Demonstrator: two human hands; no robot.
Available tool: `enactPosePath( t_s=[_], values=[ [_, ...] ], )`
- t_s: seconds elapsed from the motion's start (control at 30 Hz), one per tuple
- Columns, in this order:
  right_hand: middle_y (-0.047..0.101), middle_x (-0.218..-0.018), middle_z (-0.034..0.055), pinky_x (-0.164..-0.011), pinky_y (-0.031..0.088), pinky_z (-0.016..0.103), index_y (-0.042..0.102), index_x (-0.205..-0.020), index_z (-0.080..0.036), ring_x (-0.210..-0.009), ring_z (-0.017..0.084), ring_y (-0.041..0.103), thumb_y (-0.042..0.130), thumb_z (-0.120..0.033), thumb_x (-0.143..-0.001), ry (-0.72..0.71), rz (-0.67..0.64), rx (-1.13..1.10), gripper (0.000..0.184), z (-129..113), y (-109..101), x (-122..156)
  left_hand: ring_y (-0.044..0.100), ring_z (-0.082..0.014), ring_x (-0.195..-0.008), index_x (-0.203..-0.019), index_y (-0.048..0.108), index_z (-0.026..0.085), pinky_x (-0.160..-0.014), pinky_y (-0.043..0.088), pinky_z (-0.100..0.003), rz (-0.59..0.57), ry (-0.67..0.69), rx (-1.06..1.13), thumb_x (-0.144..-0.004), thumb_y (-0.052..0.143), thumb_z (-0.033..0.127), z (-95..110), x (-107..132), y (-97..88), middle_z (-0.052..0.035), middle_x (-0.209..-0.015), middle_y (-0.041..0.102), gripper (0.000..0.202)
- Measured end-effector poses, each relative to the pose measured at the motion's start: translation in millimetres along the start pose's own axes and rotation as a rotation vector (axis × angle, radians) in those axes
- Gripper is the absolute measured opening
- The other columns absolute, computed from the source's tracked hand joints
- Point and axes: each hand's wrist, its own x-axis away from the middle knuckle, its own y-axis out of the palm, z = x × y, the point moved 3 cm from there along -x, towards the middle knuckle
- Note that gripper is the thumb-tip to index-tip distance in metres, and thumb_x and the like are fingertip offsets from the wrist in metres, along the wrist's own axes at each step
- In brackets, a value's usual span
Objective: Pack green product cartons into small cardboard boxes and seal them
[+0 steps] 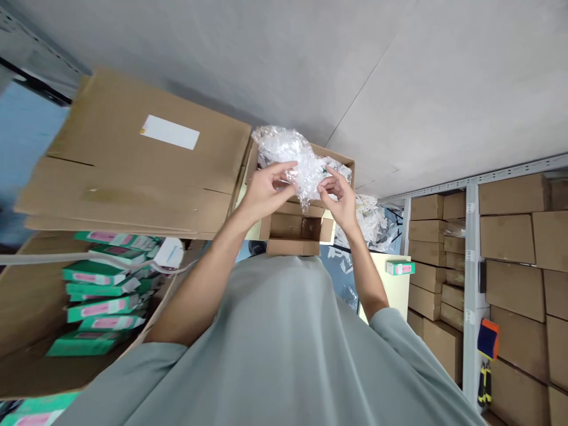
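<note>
Crumpled clear plastic wrap (306,174) hangs between my two hands, in front of my chest. My left hand (266,188) grips its left side between thumb and fingers. On the other side, my right hand (341,200) pinches the wrap's edge with thumb and forefinger. Below the wrap stands a small open cardboard box (293,247), and its visible inside looks bare. Just behind the wrap is a larger carton (348,161) filled with crumpled white and clear packing material, partly hidden by the wrap.
Flattened cardboard (146,160) leans at the left, above an open carton of green-and-pink boxes (104,307). A single green box (400,268) lies on a pale tabletop (390,296) at the right. Shelves of brown cartons (510,290) line the right side. Loose plastic (370,225) is heaped behind.
</note>
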Motion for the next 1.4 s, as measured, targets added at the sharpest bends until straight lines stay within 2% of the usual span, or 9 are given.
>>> enactPosePath(
  t_s=[0.1,0.23,0.47,0.57,0.77,0.9,1.03,1.17,1.4],
  values=[
    [0.079,-0.11,0.0031,-0.097,0.07,0.036,0.071,-0.16,-0.03,-0.101,0.019,0.075,0.08,-0.056,-0.109,0.068,-0.037,-0.065,0.057,-0.5,0.5,18.2,0.076,-0.0245,-0.095,-0.133,0.087,0.022,-0.097,0.068,-0.042,-0.194,-0.024,-0.09,-0.091,0.092,0.048,2.1,17.5,1.0,-0.0045,-0.099,0.077,0.049],
    [0.078,-0.112,0.0044,-0.097,0.07,0.037,0.075,-0.154,-0.029,-0.1,0.02,0.076,0.083,-0.055,-0.106,0.194,-0.102,-0.074,0.055,10.4,7.7,43.9,0.074,-0.0291,-0.116,-0.105,0.087,0.026,-0.117,0.062,-0.048,-0.179,0.073,-0.218,-0.1,0.081,0.049,-8.3,39.4,11.8,-0.007,-0.11,0.074,0.024],
    [0.069,-0.166,0.0154,-0.106,0.068,0.04,0.076,-0.154,-0.027,-0.135,0.029,0.074,0.087,-0.047,-0.098,0.319,-0.193,0.145,0.06,32.1,12.4,78.0,0.078,-0.0281,-0.115,-0.115,0.074,0.024,-0.11,0.065,-0.046,-0.264,-0.024,-0.037,-0.112,0.061,0.05,-52.7,77.8,41.4,-0.0099,-0.119,0.08,0.029],
    [0.078,-0.155,0.0156,-0.111,0.067,0.04,0.074,-0.153,-0.022,-0.131,0.028,0.078,0.079,-0.039,-0.101,0.398,-0.246,0.048,0.056,50.0,19.8,90.3,0.08,-0.0278,-0.112,-0.119,0.072,0.024,-0.106,0.068,-0.045,-0.226,-0.119,0.019,-0.11,0.063,0.054,-64.0,88.3,47.3,-0.0105,-0.119,0.082,0.033],
    [0.085,-0.131,0.0129,-0.106,0.068,0.039,0.075,-0.13,-0.019,-0.118,0.026,0.082,0.071,-0.033,-0.103,0.478,-0.126,-0.05,0.031,83.7,49.1,102.6,0.064,-0.0343,-0.158,-0.141,0.078,0.026,-0.134,0.054,-0.052,-0.198,-0.078,-0.16,-0.099,0.08,0.044,-65.0,86.7,39.3,-0.0128,-0.163,0.071,0.046],
    [0.079,-0.142,0.0149,-0.114,0.065,0.039,0.074,-0.134,-0.021,-0.137,0.027,0.076,0.067,-0.029,-0.107,0.43,-0.11,0.101,0.029,80.1,60.5,106.7,0.079,-0.031,-0.136,-0.131,0.085,0.021,-0.122,0.063,-0.044,-0.17,-0.237,-0.103,-0.094,0.073,0.032,-87.5,84.1,34.9,-0.0103,-0.143,0.085,0.041],
    [0.067,-0.162,0.0164,-0.121,0.061,0.041,0.068,-0.151,-0.024,-0.152,0.028,0.066,0.071,-0.026,-0.108,0.314,-0.278,0.242,0.044,71.8,64.3,112.8,0.085,-0.0297,-0.117,-0.124,0.089,0.021,-0.109,0.069,-0.041,-0.081,-0.374,-0.229,-0.09,0.069,0.023,-119.5,85.2,32.6,-0.008,-0.129,0.09,0.039],
    [0.073,-0.15,0.0138,-0.117,0.062,0.038,0.074,-0.138,-0.024,-0.136,0.027,0.075,0.059,-0.02,-0.115,0.367,-0.493,0.449,0.028,87.4,67.0,112.9,0.085,-0.0364,-0.119,-0.124,0.089,0.026,-0.112,0.067,-0.051,-0.221,-0.367,-0.498,-0.093,0.069,0.017,-142.4,89.8,44.5,-0.009,-0.124,0.09,0.038],
    [0.076,-0.155,0.0185,-0.111,0.064,0.038,0.075,-0.148,-0.019,-0.125,0.03,0.082,0.055,-0.01,-0.113,0.518,-0.727,0.702,0.042,133.2,97.5,89.8,0.081,-0.0416,-0.128,-0.143,0.081,0.023,-0.112,0.066,-0.055,-0.365,-0.415,-0.75,-0.091,0.062,0.006,-168.8,98.5,64.0,-0.0204,-0.145,0.08,0.058]
  ],
)
